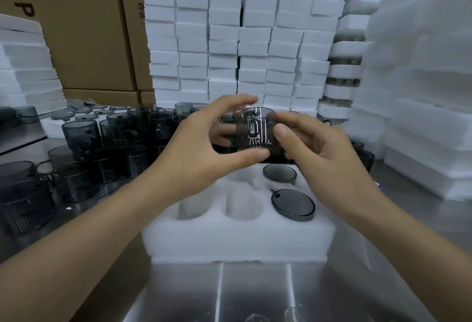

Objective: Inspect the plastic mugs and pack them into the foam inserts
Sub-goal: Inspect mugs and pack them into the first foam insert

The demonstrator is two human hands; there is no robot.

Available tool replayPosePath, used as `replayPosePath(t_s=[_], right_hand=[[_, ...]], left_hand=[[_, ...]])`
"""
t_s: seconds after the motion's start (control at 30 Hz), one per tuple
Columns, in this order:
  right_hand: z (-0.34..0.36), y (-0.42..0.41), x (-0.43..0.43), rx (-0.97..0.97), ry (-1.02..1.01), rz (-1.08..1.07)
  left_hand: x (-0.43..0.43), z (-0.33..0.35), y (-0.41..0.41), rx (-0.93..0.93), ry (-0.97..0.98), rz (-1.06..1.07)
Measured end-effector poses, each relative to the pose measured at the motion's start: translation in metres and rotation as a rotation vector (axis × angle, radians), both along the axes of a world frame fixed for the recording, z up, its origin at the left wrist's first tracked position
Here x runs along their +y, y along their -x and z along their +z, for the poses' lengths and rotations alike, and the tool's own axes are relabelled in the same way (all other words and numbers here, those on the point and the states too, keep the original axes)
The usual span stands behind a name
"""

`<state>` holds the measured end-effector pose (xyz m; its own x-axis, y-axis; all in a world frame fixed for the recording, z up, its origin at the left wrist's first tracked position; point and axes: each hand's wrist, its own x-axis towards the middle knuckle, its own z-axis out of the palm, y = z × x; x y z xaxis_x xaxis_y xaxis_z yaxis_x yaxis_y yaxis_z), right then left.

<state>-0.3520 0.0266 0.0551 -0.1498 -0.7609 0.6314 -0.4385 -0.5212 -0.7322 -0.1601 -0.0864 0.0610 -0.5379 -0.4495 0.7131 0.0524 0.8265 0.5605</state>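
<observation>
A smoky dark transparent plastic mug (255, 130) is held up in the air above the white foam insert (237, 240). My left hand (201, 150) grips it from the left, thumb under its base and fingers over its rim. My right hand (311, 145) pinches its right side with the thumb on the wall. The insert has two hollow round pockets (219, 204) on its left side. Two dark round lids (292, 204) lie in its right side.
Several more dark mugs (102, 143) crowd the steel table (255, 293) to the left and behind. Stacks of white foam blocks (242, 41) rise behind and to the right. Cardboard boxes (89, 28) stand at the back left.
</observation>
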Motion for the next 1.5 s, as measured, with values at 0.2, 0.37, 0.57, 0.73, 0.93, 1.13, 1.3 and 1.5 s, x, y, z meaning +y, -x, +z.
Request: replayPosePath(t_s=[0.2, 0.37, 0.57, 0.73, 0.93, 1.13, 1.3, 1.5], right_hand=[[-0.008, 0.002, -0.004, 0.162, -0.038, -0.163], [-0.007, -0.002, -0.002, 0.206, -0.037, -0.117], [-0.01, 0.0, -0.006, 0.296, -0.08, -0.148], [-0.009, 0.002, -0.005, 0.353, -0.082, -0.176], [-0.008, 0.002, -0.001, 0.399, -0.118, -0.132], [-0.006, 0.001, 0.001, 0.47, -0.137, -0.102], [-0.005, 0.002, 0.002, 0.562, -0.116, -0.143], [-0.004, 0.001, 0.003, 0.559, -0.124, -0.152]], left_hand=[[-0.009, -0.007, 0.0, -0.2, 0.145, 0.147], [-0.014, -0.011, -0.003, -0.296, 0.13, 0.224], [-0.01, -0.007, -0.001, -0.391, 0.039, 0.181], [-0.009, -0.003, -0.001, -0.374, -0.104, 0.135], [-0.007, -0.004, -0.001, -0.339, -0.111, 0.179], [-0.006, -0.004, -0.002, -0.362, -0.102, 0.134], [-0.007, -0.006, -0.001, -0.378, -0.058, 0.132], [-0.008, -0.005, -0.001, -0.307, -0.057, 0.16]])
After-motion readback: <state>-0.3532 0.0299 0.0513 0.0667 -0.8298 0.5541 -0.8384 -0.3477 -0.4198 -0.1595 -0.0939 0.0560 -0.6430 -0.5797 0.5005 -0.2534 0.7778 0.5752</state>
